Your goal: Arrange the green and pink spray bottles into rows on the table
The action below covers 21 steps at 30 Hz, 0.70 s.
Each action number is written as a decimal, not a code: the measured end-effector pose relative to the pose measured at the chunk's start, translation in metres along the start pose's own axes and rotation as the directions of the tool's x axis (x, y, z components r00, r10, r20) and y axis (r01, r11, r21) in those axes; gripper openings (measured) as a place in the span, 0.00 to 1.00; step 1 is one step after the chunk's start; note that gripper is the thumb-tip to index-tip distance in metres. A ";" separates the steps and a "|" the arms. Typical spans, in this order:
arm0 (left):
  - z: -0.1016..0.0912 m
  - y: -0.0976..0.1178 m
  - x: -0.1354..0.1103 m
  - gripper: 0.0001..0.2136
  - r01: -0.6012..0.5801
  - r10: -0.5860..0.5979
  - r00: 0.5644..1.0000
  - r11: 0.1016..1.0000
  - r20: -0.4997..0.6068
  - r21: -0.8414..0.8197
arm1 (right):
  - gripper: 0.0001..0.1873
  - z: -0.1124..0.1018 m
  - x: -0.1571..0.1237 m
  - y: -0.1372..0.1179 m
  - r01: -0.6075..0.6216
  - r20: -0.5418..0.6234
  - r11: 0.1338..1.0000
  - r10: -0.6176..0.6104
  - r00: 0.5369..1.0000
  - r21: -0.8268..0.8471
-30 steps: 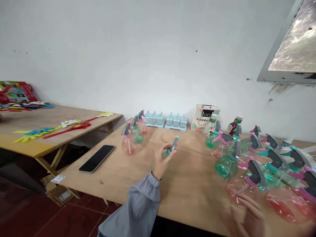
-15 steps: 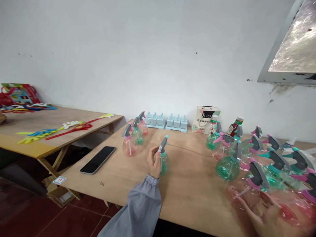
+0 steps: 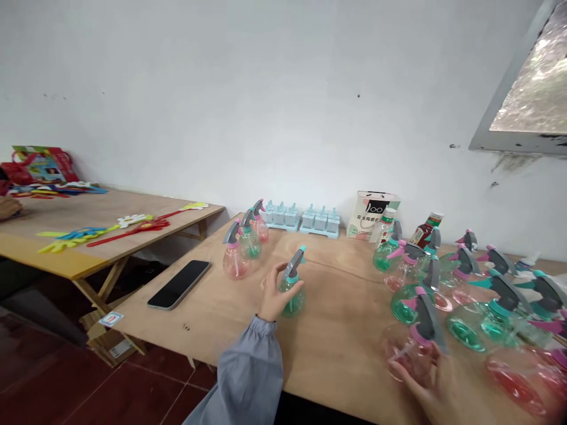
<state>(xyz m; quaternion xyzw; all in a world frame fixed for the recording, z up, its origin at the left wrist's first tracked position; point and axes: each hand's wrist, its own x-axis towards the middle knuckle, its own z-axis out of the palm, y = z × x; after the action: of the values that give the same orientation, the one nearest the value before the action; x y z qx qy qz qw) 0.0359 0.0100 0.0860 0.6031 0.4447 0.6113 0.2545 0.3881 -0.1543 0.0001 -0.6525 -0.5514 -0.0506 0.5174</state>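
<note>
My left hand [image 3: 273, 294] is curled round a green spray bottle [image 3: 293, 304] with a grey trigger head and teal collar, standing on the wooden table. Its thumb lies across the front of the bottle, just under the collar; some fingers are hidden. At the lower right, my right hand [image 3: 423, 392], blurred, grips a pink spray bottle [image 3: 410, 354] by its round body. To the left of the green bottle stand a pink spray bottle [image 3: 236, 261], a green one [image 3: 250, 242] and another pink one [image 3: 261, 229] in a row.
Several more pink and green spray bottles [image 3: 465, 324] crowd the right side. A phone [image 3: 179, 284] lies at left. Light-blue ice-pop moulds [image 3: 319, 222], a printed box [image 3: 370, 215] and a dark red bottle [image 3: 427, 230] stand by the wall. Plastic hand clappers [image 3: 128, 229] lie on another table.
My left hand has shifted from the green bottle's trigger head down to its neck, thumb now across the front. My right hand has brought the pink bottle left, away from the cluster.
</note>
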 end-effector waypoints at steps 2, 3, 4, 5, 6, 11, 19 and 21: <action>-0.005 0.001 0.010 0.32 -0.015 0.021 0.992 0.998 0.123 -0.056 | 0.32 0.017 0.006 -0.013 0.066 0.066 0.997 -0.069 0.995 0.036; -0.006 0.002 0.015 0.35 -0.021 0.034 0.984 0.997 0.175 -0.077 | 0.34 0.026 0.011 -0.019 0.101 0.108 0.993 -0.108 0.988 0.062; -0.007 0.004 0.021 0.38 -0.029 0.050 0.974 0.995 0.220 -0.096 | 0.35 0.035 0.016 -0.025 0.127 0.152 0.988 -0.139 0.978 0.088; -0.006 0.006 0.027 0.39 -0.034 0.063 0.963 0.993 0.261 -0.113 | 0.36 0.045 0.023 -0.032 0.138 0.184 0.985 -0.156 0.971 0.107; -0.005 0.008 0.032 0.39 -0.034 0.071 0.952 0.991 0.297 -0.128 | 0.36 0.055 0.029 -0.037 0.135 0.200 0.983 -0.157 0.967 0.122; -0.003 0.015 0.048 0.29 0.032 0.068 0.895 0.976 0.440 -0.216 | 0.39 0.108 0.062 -0.062 0.096 0.208 0.978 -0.134 0.969 0.184; -0.011 0.037 0.039 0.28 0.008 0.102 0.943 0.945 0.318 -0.327 | 0.47 0.154 0.077 -0.071 0.031 0.150 0.963 -0.074 0.986 0.267; -0.012 0.044 0.038 0.29 -0.020 0.135 0.939 0.940 0.317 -0.340 | 0.46 0.153 0.072 -0.069 0.023 0.140 0.960 -0.064 0.988 0.278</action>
<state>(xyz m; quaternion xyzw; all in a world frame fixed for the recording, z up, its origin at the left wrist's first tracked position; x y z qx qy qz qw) 0.0284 0.0184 0.1443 0.6642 0.2610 0.5753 0.3998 0.2857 -0.0044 0.0189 -0.5637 -0.6043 0.0635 0.5595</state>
